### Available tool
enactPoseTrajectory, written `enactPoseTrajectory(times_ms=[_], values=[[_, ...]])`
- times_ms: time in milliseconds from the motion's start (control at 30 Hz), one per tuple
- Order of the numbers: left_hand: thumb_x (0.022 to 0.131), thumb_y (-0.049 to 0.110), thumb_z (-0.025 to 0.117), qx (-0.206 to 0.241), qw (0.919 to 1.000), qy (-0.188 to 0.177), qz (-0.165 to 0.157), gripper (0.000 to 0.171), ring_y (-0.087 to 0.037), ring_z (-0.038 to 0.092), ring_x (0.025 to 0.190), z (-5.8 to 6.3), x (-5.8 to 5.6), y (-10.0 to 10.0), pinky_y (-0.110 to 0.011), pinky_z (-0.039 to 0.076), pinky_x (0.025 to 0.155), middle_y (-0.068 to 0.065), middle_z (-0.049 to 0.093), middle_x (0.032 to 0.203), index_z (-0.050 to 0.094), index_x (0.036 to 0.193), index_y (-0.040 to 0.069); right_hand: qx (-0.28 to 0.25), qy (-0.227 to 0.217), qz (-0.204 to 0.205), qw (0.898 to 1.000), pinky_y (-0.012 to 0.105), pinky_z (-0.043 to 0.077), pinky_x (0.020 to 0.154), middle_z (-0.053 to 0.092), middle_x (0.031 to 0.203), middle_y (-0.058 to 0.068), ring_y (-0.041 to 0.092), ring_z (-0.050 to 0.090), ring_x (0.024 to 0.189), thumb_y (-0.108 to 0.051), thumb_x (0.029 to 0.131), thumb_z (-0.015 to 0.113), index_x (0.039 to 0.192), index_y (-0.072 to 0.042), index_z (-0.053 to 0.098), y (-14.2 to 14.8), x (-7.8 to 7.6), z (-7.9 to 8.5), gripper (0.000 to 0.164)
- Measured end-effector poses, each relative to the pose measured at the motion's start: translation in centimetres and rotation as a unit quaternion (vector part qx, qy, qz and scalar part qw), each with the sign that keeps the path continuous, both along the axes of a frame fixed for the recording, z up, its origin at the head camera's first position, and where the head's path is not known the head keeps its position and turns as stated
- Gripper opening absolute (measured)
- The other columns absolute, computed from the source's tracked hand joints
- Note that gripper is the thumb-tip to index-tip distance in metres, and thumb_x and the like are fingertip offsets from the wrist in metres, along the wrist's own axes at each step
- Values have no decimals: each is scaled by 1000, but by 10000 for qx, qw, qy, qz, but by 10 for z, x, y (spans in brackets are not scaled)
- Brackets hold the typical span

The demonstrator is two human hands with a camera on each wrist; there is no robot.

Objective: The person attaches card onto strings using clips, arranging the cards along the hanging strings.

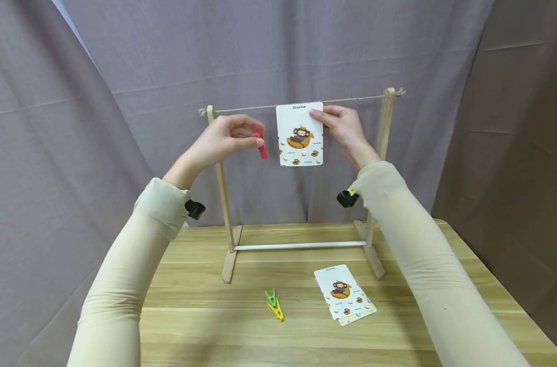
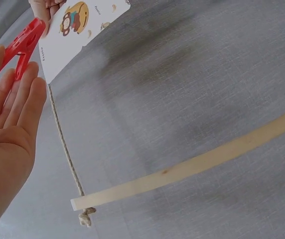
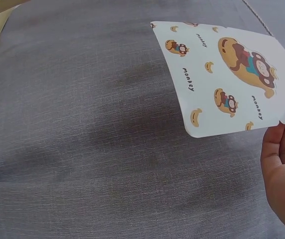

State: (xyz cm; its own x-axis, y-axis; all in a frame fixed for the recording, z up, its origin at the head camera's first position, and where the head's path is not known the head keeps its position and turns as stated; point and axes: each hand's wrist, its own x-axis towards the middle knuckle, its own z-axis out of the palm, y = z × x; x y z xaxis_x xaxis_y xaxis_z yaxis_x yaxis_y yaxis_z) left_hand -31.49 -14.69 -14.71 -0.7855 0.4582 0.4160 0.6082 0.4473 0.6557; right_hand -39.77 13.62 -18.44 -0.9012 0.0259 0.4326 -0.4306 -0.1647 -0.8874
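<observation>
My right hand [image 1: 347, 130] pinches a white card [image 1: 300, 153] with a monkey-and-banana print by its upper right edge, thumb in front and fingers behind. The card's top edge overlaps the twine line [image 1: 246, 108] in the head view. To the left of the card, my left hand [image 1: 223, 140] pinches a red clothespin [image 1: 262, 147] between thumb and fingers. In the left wrist view the clothespin [image 2: 24, 47] has its handle ends between the thumb and fingers, and its other end points toward the card [image 2: 68, 40].
The line is tied between two wooden posts [image 1: 223, 199] of a stand with a white lower bar [image 1: 301, 245]. On the wooden table lie a green clothespin [image 1: 271, 297], a yellow clothespin [image 1: 275, 310] and a small stack of similar cards [image 1: 344, 300]. A grey curtain [image 1: 168, 61] hangs behind.
</observation>
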Motion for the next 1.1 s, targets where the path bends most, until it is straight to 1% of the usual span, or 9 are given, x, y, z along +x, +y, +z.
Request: enactPoseTrajectory(times_ms=[67, 167, 300, 533, 700, 933, 1100], values=[[91, 20, 78, 85, 10000, 37, 18, 36, -15, 69, 105, 1, -1, 0, -32, 52, 96, -7, 74, 110, 68, 124, 8, 41, -4, -10, 10000, 19, 51, 61, 73, 78, -1, 9, 61, 65, -10, 87, 81, 93, -9, 78, -1, 0, 0, 6], [90, 19, 78, 345, 9994, 57, -4, 35, -15, 69, 104, 2, -4, -1, -32, 52, 96, -6, 74, 109, 69, 122, 8, 126, -10, -27, 9999, 19, 51, 61, 73, 79, -1, 10, 62, 66, -11, 87, 81, 97, -6, 78, -2, 0, 1, 12], [90, 16, 78, 596, 9982, 12, -21, 33, -15, 69, 104, 5, -4, -3, -32, 51, 97, -6, 74, 110, 69, 121, 7, 237, -21, -38, 9997, 19, 51, 61, 73, 79, -1, 10, 61, 66, -13, 87, 81, 102, -4, 76, -5, 1, 2, 18], [90, 16, 78, 632, 9980, 0, -21, 35, -16, 69, 104, 13, -4, -2, -32, 51, 98, -6, 74, 109, 68, 122, 6, 256, -82, -56, 9996, 20, 51, 62, 72, 79, -2, 10, 61, 67, -13, 87, 81, 104, -2, 75, -9, 1, 1, 20], [89, 16, 79, 615, 9981, 56, 80, 35, -15, 70, 104, 20, -4, -3, -32, 52, 97, -6, 74, 110, 70, 121, 6, 350, -37, -29, 9994, 20, 50, 63, 72, 80, -2, 9, 60, 68, -14, 88, 80, 106, -2, 75, -13, 1, 3, 22], [86, 17, 82, 518, 9986, 94, 65, 40, -16, 70, 103, 31, -2, 2, -30, 54, 93, -6, 74, 110, 70, 121, 2, 119, 46, 89, 9999, 19, 50, 62, 72, 80, -1, 10, 60, 68, -11, 88, 79, 100, -4, 76, -15, 2, 4, 14], [84, 13, 84, 681, 9976, 95, 21, 43, -18, 70, 100, 37, -2, 5, -31, 55, 92, -8, 74, 106, 69, 121, -2, 69, 104, 160, 9998, 20, 52, 64, 72, 83, 0, 11, 62, 70, -10, 89, 79, 100, -4, 76, -16, 4, 6, 13]])
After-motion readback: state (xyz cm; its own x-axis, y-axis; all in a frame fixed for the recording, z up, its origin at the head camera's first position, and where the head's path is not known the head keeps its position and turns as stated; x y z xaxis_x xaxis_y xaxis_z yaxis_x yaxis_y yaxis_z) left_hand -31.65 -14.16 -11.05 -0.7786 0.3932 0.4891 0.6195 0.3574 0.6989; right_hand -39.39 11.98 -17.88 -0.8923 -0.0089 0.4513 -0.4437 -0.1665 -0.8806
